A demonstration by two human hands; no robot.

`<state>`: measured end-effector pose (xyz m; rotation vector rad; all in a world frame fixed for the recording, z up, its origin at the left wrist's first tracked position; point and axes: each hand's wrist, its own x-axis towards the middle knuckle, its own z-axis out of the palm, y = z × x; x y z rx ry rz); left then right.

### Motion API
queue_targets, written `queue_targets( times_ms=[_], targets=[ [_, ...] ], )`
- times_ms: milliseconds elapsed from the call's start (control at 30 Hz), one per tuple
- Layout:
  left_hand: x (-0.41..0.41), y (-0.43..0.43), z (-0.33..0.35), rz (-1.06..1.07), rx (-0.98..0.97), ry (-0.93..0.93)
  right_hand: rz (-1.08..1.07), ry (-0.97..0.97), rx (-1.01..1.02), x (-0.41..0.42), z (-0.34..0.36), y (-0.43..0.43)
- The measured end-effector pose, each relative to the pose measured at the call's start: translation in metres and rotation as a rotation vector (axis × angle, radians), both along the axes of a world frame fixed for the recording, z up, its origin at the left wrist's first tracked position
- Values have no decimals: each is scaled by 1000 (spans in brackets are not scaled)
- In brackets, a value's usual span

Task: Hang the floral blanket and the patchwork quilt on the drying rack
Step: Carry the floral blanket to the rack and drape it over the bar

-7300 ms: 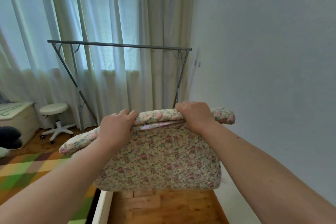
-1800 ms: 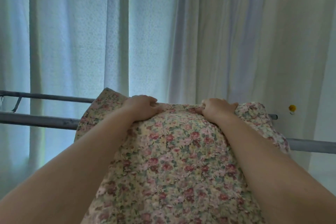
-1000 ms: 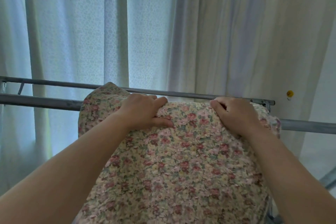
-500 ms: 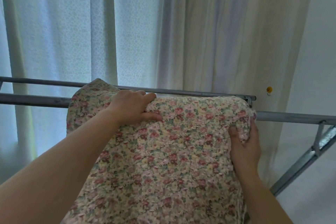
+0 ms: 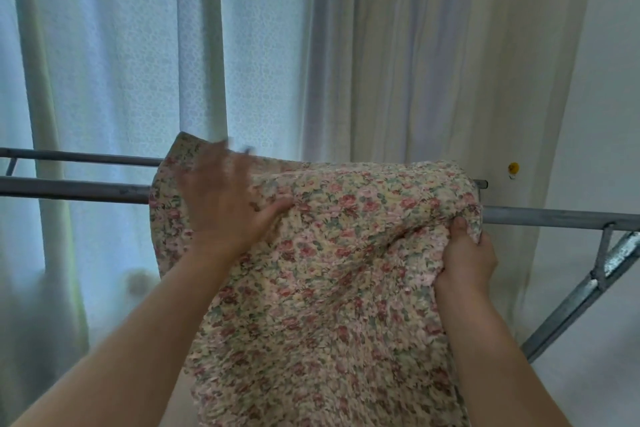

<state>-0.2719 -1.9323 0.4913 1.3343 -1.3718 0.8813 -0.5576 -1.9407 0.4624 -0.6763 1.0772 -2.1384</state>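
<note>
The floral blanket (image 5: 332, 274), cream with small pink roses, lies draped over the two grey top bars of the drying rack (image 5: 69, 190) at the rack's right end. My left hand (image 5: 225, 198) is blurred, spread flat with straight fingers on the blanket's upper left part. My right hand (image 5: 465, 260) grips a bunched fold at the blanket's right edge, just below the near bar. The patchwork quilt is out of view.
Sheer white curtains (image 5: 138, 62) and a cream drape hang right behind the rack. The rack's slanted metal leg (image 5: 585, 291) runs down at the right. A white wall with a small yellow pin (image 5: 513, 168) stands at the far right.
My left hand has let go of the blanket's top and slid left, now flat and blurred. My right hand has pulled the right edge into a tighter bunch.
</note>
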Motion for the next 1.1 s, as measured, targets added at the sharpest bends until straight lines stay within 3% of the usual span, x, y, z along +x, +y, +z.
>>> queue_targets(
  times_ms=[100, 133, 200, 467, 700, 833, 1033, 1100],
  targets=[
    [4, 10, -18, -8, 108, 846, 39, -42, 59, -2, 13, 0],
    [3, 11, -21, -55, 178, 1022, 47, -34, 75, -3, 15, -1],
    [2, 9, -19, -125, 248, 1155, 70, -30, 89, -5, 19, -1],
    [11, 15, -4, -90, 204, 965, -3, 116, 32, 7, 26, 4],
    [23, 13, 58, -41, 243, 841, -28, 210, -33, 4, 63, -7],
    [28, 7, 99, -72, 290, 800, -112, 435, 3, -4, 96, -23],
    [35, -25, 125, -104, 137, 739, -312, 847, 185, -23, 137, -56],
    [40, -44, 117, -71, 259, 731, -336, 986, 285, -25, 134, -67]
  ],
)
